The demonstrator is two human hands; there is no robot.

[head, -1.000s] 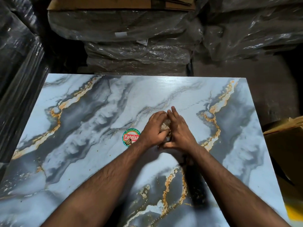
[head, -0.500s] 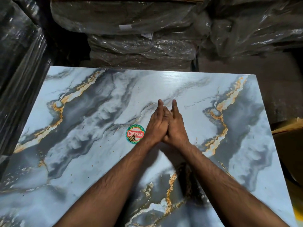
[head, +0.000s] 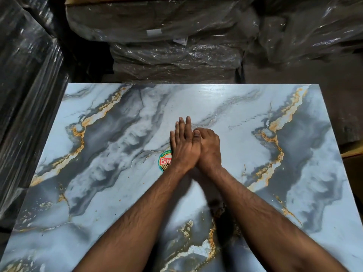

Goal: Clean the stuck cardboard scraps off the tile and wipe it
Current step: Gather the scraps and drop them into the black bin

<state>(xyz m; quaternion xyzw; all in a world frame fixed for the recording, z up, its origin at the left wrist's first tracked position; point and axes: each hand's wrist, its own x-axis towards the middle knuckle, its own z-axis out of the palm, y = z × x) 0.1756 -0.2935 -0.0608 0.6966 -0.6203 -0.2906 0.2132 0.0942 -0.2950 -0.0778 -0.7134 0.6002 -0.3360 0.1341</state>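
The glossy marble-pattern tile [head: 225, 107], blue-grey with gold veins, lies flat before me. My two hands meet over its middle, palm against palm. My left hand [head: 182, 148] has its fingers straight and pointing away from me. My right hand [head: 209, 146] presses against it with its fingers curled; whatever lies between the palms is hidden. A round green and red sticker [head: 163, 160] on the tile is partly covered by my left wrist. A few tiny brown scrap specks [head: 128, 176] dot the tile left of the sticker.
Plastic-wrapped stacks [head: 167, 46] stand right behind the tile's far edge. More wrapped packs [head: 25, 91] line the left side. A brown cardboard box [head: 353, 152] sits at the right edge.
A second ago a pale wad showed between my cupped hands. Then the palms closed flat together. Now my right fingers have curled and the left hand has slid forward.
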